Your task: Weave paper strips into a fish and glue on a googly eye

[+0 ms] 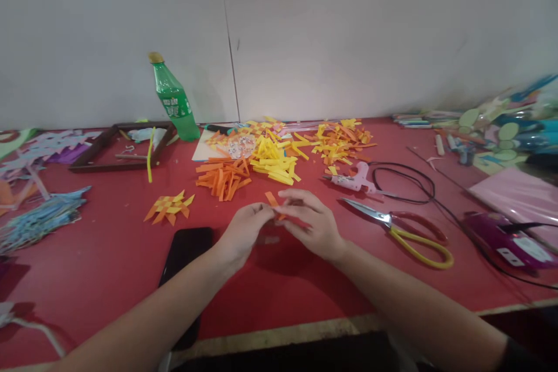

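My left hand (246,229) and my right hand (311,224) meet above the red table, both pinching an orange paper strip (271,199). One end of the strip sticks up beyond my fingertips; the rest is largely hidden by them. Just behind my hands lie a pile of orange strips (223,179) and a pile of yellow strips (275,160). A woven orange and yellow paper piece (170,207) rests to the left. Further back on the right is a heap of similar woven pieces (344,140).
Right of my hands lie scissors (407,232) with partly parted handles, a pink glue gun (355,180) and its looped cord. A black phone (187,256) sits by my left forearm. A green bottle (176,102) stands near a brown frame (100,154). Blue paper strips (43,221) lie far left.
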`<state>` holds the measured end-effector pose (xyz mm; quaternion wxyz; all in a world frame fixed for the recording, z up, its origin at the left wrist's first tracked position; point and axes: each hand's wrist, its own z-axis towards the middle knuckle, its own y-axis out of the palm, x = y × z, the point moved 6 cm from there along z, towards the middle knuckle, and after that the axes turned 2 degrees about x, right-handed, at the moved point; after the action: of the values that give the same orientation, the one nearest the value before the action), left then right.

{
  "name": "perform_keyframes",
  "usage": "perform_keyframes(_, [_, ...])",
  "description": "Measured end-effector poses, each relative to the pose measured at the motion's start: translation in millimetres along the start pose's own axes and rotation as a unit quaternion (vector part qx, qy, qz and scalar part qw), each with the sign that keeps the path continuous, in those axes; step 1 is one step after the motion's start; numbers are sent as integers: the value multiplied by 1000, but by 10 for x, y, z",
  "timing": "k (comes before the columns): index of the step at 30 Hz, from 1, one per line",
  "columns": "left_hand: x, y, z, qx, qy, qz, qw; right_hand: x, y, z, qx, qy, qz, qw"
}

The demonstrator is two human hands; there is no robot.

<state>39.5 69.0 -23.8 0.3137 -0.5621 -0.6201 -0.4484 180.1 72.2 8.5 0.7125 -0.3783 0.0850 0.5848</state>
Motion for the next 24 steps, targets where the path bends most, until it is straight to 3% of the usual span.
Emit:
perform_keyframes(3, [20,-95,23,30,35,35,998,75,-17,0,16,98,40,994])
perform_keyframes(7, [88,-252,-21,106,136,93,981,165,11,-20,24,192,74,978])
perform_keyframes(11, [103,-149,-31,28,211,212,954,256,89,-57,15,269,112,956])
perform_keyframes(18, [-58,-114,112,-27,113,146,982,418,112,-49,9,323,118,939])
perform_keyframes(24, [-87,-169,163,-27,66,82,994,574,45,12,-15,331,72,941])
